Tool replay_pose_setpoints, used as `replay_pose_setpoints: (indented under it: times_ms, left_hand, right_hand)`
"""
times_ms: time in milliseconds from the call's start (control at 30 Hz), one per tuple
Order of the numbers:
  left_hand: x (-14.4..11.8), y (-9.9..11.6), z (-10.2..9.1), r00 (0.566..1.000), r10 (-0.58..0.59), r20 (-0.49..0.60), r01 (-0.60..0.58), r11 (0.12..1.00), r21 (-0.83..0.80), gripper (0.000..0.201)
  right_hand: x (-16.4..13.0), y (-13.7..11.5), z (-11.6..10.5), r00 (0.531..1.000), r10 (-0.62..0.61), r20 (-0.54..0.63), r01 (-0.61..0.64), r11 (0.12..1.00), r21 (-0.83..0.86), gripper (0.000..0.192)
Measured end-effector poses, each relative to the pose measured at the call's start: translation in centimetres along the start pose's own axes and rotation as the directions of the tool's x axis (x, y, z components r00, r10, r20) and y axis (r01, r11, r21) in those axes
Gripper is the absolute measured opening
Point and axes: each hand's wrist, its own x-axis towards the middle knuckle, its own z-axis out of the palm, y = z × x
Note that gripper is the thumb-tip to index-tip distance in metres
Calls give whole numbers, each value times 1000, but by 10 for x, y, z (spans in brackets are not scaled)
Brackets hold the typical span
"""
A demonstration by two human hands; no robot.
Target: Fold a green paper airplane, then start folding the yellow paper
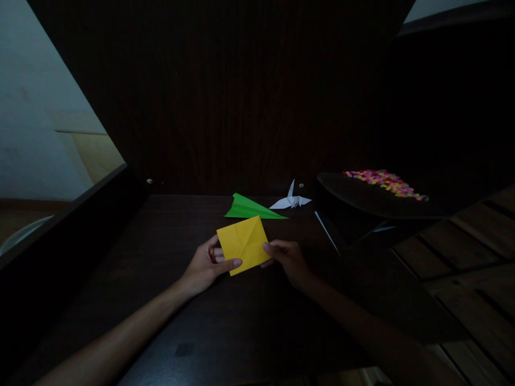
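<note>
A folded square of yellow paper (243, 242) with visible creases is held between both hands just above a dark wooden table (169, 236). My left hand (205, 265) pinches its lower left edge, thumb on top. My right hand (286, 258) grips its right edge with the fingertips. Behind the yellow paper lie a green paper plane (249, 208) and a white paper crane (291, 201).
A dark tray (362, 198) holding a heap of small coloured pieces (384, 182) stands at the right, partly over the table edge. A dark wooden panel rises behind the table. Wooden slats (462, 268) show at the right, a pale floor at the left.
</note>
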Motion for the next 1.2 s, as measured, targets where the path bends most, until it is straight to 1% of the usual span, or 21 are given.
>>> replay_pose_setpoints:
  times_ms: [267, 400, 500, 567, 667, 967, 1067, 1200]
  left_hand:
    - [-1, -2, -4, 999, 22, 23, -23, 1000, 15, 62]
    - [0, -3, -3, 999, 39, 17, -38, 999, -8, 56]
    - [1, -2, -3, 999, 48, -12, -48, 999, -3, 51]
    - [2, -3, -4, 998, 53, -34, -53, 999, 1, 47]
    - [2, -3, -5, 996, 66, -52, -67, 998, -6, 44]
    - [1, -2, -5, 995, 83, -58, -82, 996, 25, 42]
    - [1, 0, -5, 994, 93, -59, -91, 995, 27, 42]
    - [-1, 4, -3, 994, 73, -80, -69, 996, 47, 42]
  right_hand:
    - [-2, -5, -1, 1000, 7, 15, -6, 999, -40, 34]
    - [-2, -4, -2, 999, -9, 51, 15, 994, -111, 35]
    - [-2, -4, -2, 995, -27, 98, 40, 989, -143, 34]
    - [-2, -4, -2, 993, -27, 117, 44, 988, -147, 34]
    - [-2, -4, -1, 991, 3, 136, 18, 989, -146, 35]
    - [1, -2, -1, 972, 75, 222, -51, 992, -113, 39]
    - [1, 0, 0, 968, 78, 237, -49, 991, -126, 39]
    - [2, 4, -1, 965, 61, 257, -26, 990, -141, 38]
